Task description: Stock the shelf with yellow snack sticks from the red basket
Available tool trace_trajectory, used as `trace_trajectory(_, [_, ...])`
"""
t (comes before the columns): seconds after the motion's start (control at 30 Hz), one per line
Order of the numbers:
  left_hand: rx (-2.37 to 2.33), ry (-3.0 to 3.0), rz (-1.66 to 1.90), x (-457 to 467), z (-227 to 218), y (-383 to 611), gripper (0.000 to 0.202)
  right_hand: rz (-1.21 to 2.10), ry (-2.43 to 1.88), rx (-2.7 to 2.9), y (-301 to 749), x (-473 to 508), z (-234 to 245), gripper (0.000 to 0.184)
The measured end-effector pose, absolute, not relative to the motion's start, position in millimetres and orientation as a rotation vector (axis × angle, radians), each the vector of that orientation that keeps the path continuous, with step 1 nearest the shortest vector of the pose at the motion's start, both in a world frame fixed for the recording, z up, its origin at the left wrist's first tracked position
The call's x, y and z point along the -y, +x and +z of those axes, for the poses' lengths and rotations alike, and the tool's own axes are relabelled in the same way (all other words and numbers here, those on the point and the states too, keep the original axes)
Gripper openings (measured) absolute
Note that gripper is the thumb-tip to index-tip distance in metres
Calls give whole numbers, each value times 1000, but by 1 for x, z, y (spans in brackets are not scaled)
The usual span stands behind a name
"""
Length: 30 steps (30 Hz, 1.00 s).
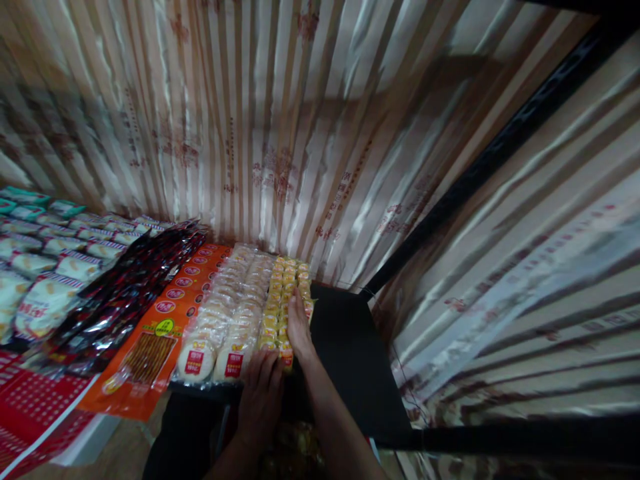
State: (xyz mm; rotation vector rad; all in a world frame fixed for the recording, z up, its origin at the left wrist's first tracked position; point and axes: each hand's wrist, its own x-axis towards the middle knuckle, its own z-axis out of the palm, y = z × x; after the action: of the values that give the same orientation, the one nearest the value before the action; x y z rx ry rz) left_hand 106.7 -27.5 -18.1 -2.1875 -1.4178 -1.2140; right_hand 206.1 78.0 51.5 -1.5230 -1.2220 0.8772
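Right hand (301, 333) open along yellow packets (271, 320); left hand (263, 380) at their front, closure unclear; crackers (237, 323) leftward, black shelf (350, 347) rightward of both.

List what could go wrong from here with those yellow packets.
The front yellow packets sit close to the edge of the black shelf, by the left hand, so a forward nudge might tip some off.

The right hand lies along their right side, with bare shelf beyond it; the rows could slump that way if it lifts.

Pressing leftward might skew the neighbouring clear-wrapped round crackers.
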Motion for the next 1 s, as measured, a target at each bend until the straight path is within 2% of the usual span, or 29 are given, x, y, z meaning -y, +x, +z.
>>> trace_trajectory(0.23, [1407,-2193,-1236,28,-23,108,30,836,-1480,1210,207,-79,44,67])
trace_trajectory(0.77, [1462,-2208,-1255,29,-20,110,26,826,-1484,1192,207,-81,39,67])
trace_trajectory(1.0, [1419,-2194,-1213,28,-17,108,26,675,-1541,1250,204,-83,40,62])
